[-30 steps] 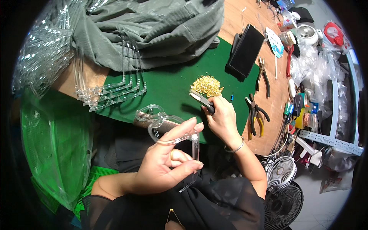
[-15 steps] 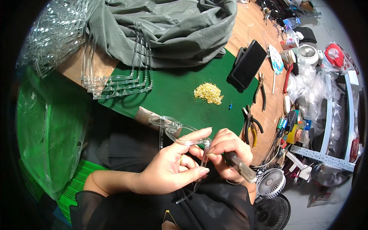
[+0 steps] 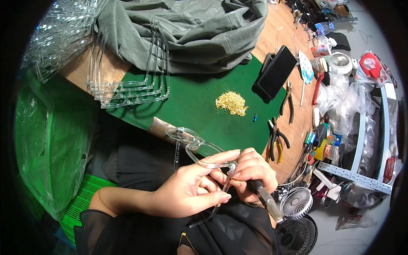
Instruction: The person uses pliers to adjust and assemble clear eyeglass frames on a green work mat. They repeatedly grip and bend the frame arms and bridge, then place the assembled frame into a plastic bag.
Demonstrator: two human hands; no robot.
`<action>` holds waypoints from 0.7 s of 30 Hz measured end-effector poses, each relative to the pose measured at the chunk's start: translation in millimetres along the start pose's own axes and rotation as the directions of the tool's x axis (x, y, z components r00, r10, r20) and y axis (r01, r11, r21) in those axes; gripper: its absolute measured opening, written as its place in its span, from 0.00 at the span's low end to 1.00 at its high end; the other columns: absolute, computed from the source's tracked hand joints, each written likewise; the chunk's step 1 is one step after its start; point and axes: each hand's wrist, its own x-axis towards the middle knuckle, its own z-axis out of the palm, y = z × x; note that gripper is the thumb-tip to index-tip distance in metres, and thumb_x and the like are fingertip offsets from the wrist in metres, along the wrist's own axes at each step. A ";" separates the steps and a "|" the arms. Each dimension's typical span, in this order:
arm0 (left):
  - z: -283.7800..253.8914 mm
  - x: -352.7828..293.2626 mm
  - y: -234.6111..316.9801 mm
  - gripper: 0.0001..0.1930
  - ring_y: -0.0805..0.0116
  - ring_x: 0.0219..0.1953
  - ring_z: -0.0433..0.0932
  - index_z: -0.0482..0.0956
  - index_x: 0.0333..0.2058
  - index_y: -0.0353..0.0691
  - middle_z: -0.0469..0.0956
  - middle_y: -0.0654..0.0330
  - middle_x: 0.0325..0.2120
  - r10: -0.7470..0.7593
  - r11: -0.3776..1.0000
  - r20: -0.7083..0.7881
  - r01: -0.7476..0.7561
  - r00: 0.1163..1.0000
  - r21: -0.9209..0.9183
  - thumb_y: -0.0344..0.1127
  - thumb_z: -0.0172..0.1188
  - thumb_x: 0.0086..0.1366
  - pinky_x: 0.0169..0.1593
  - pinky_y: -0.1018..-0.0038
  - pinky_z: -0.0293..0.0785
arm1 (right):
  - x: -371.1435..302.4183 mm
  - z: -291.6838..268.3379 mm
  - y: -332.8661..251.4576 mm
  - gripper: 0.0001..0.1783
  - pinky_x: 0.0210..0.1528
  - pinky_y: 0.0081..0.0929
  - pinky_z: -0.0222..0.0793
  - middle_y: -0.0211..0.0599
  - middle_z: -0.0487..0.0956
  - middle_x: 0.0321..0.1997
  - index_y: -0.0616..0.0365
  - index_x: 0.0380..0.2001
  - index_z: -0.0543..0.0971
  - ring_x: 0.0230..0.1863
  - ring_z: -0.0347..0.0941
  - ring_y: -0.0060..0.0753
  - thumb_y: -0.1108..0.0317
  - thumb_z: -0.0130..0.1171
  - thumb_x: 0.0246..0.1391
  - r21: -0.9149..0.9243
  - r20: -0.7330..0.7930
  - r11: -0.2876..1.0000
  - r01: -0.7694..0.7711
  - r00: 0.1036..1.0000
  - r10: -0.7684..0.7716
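My left hand [image 3: 189, 191] is closed on a clear plastic eyeglasses frame [image 3: 196, 142], its fingers around one end of the front and a temple. That clear temple [image 3: 226, 183] hangs down past my thumb. At the hinge corner, my right hand [image 3: 257, 172] pinches close against the frame; whatever sits between those fingertips is too small to make out. The same hand grips a screwdriver-like hand tool [image 3: 268, 201] with a dark middle and greyish end, its tip hidden. Beyond my hands, a pile of tiny gold-coloured parts [image 3: 231, 103] lies on the green mat [image 3: 191, 95].
Several clear eyeglasses frames [image 3: 136, 101] stand nested at the left, near a larger heap [image 3: 63, 38]. Grey cloth [image 3: 182, 38] lies behind. Pliers [image 3: 288, 102], cutters [image 3: 277, 138], a black phone [image 3: 276, 72] and a blue pin [image 3: 255, 117] are to the right. A green crate [image 3: 55, 140] stands left.
My right hand has turned slightly, and the tool's greyish end has swung lower. The eyeglasses frame has shifted a little; both hands keep their hold.
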 end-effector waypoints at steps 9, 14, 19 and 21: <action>1.1 -2.4 -2.6 0.39 0.76 0.34 0.76 0.49 0.63 0.37 0.69 0.62 0.32 0.024 1.000 0.016 -0.025 1.000 0.016 0.15 0.57 0.55 0.41 0.79 0.75 | -2.0 -3.3 -1.7 0.10 0.29 0.27 0.64 0.32 0.76 0.25 0.57 0.29 0.75 0.24 0.72 0.30 0.73 0.67 0.43 -0.005 0.052 1.000 0.015 0.999 -0.015; -0.1 -3.6 -3.3 0.39 0.79 0.34 0.74 0.50 0.63 0.37 0.69 0.62 0.33 -0.011 0.996 0.011 0.010 1.000 0.087 0.15 0.58 0.55 0.41 0.82 0.73 | 1.7 -5.5 -1.2 0.09 0.28 0.27 0.63 0.30 0.74 0.24 0.57 0.27 0.75 0.23 0.70 0.30 0.72 0.66 0.43 -0.030 0.119 0.998 0.047 0.992 -0.043; 2.8 -3.5 -0.6 0.39 0.80 0.36 0.74 0.49 0.63 0.37 0.70 0.61 0.35 -0.020 0.995 0.020 0.018 1.000 0.099 0.15 0.57 0.55 0.41 0.83 0.71 | -0.7 -4.5 -1.7 0.08 0.28 0.28 0.63 0.31 0.73 0.23 0.57 0.27 0.75 0.23 0.69 0.31 0.71 0.65 0.44 -0.060 0.101 0.996 0.071 0.993 -0.065; 1.1 -4.5 -5.6 0.39 0.79 0.36 0.74 0.49 0.63 0.37 0.70 0.60 0.35 0.015 1.000 0.056 -0.016 0.998 0.023 0.14 0.57 0.56 0.41 0.82 0.72 | -4.2 -3.3 -0.5 0.09 0.29 0.28 0.64 0.31 0.74 0.24 0.57 0.27 0.75 0.24 0.70 0.32 0.71 0.66 0.43 -0.034 0.070 0.996 0.084 0.994 -0.081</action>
